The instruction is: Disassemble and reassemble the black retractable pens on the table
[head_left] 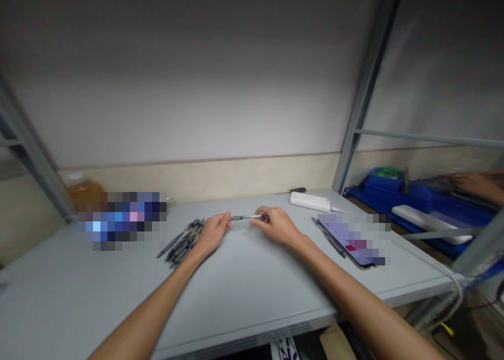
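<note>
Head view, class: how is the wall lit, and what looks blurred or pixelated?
Head view: the wall is brighter at mid-height, dim above; head view again: the co-worker's hand is smeared, the held pen lacks fine detail, and blocky pixels partly cover the phone.

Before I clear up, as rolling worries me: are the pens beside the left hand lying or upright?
Lying: the pens are heaped lengthwise on the table, beside the left hand.
</note>
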`<state>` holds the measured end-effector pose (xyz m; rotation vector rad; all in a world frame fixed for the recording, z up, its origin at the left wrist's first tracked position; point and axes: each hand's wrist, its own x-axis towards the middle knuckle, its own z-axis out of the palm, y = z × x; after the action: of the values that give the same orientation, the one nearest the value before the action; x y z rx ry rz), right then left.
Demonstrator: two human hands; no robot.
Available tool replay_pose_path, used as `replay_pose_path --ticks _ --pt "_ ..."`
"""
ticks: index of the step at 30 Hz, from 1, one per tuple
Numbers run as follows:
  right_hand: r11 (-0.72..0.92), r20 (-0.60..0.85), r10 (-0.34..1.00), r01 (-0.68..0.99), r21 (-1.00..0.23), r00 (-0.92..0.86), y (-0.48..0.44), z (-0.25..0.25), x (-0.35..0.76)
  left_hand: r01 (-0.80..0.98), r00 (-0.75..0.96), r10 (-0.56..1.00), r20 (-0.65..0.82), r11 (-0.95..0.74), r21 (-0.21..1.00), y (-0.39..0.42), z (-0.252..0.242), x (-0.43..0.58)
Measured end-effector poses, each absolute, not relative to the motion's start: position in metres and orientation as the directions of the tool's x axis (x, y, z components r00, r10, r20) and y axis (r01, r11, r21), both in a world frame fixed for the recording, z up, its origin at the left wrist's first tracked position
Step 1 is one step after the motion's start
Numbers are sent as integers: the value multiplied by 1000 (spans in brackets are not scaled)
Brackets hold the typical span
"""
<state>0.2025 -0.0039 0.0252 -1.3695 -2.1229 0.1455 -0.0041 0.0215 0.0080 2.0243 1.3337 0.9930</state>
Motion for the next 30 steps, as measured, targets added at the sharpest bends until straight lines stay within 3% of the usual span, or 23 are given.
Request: replay_pose_path --ticks 3,7,12,16,22,30 --pt "397 339 911 729 -558 -236 0 23 208 549 254 922 294 -387 741 21 9 -4" --pt "416 363 909 458 -786 -203 7 18 213 537 234 934 271 -357 765 22 6 -4" --pt "287 257 954 215 -933 -158 12 11 213 503 208 941 267 -337 796 23 4 -4" --pt "209 198 973 85 -974 -116 11 7 211 418 205 936 287 -349 839 23 4 -3" --pt "160 163 986 -94 -983 -22 9 10 213 252 214 873 438 -482 839 21 5 -5" --pt "134 148 987 -191 -972 -58 8 5 215 418 232 884 406 -468 779 20 9 -6"
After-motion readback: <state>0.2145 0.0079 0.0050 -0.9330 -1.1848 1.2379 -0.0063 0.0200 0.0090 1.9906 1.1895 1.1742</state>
